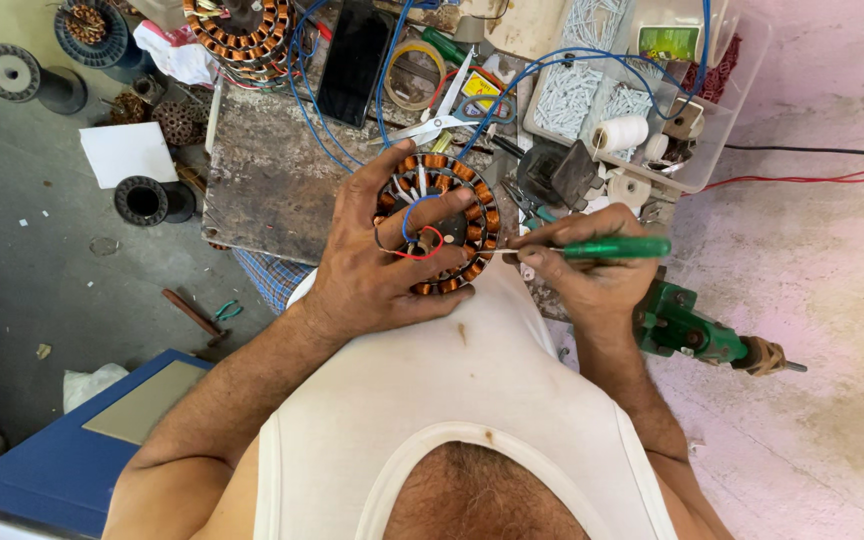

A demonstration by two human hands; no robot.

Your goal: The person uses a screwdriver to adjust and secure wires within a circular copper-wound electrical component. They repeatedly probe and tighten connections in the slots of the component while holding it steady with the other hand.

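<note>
Stator [439, 222], copper-wound, is sitting at frame center w/ left hand [377, 262] fingers clamped round it, right hand [584, 270] pinching a green screwdriver [602, 248] w/ tip touching its rim; a slip could be nicking winding insulation or snagging red/blue leads [419, 236].

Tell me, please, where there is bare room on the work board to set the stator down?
The grey board is bare between the phone and the left hand. Crowded beyond: scissors, blue wires, screw tray.
</note>
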